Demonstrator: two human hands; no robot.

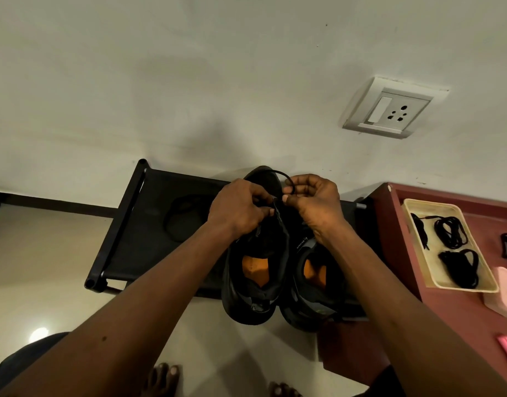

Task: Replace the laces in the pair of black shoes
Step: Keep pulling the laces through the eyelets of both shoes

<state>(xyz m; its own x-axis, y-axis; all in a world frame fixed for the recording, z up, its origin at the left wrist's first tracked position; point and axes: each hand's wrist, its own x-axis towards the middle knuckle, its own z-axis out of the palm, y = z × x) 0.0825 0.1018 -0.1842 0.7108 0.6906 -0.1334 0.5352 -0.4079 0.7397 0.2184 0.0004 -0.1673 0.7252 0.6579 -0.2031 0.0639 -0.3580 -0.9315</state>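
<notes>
My right hand [312,207] has thumb and forefinger pinched on a black lace [281,174], which arcs in a loop over the toe of the worked shoe [252,282]. My left hand [238,209] is curled on that shoe's upper near the tongue and holds it down. I cannot tell from here which eyelet the lace runs through, or whether it is going in or coming out.

To do this step well, I would pin the tongue flat with the left hand so the eyelets stay exposed. I would pull the lace along the line of its eyelet, not sideways, and feed slack bit by bit so the loop does not knot.

The second shoe [315,285] stands touching the 1st, both on a black rack [160,196] against the wall. To the right, on a red table [461,325], a pale tray [418,207] holds coiled black spare laces [450,232]. I judge the job to be at an early stage, since the 2nd shoe is untouched.
</notes>
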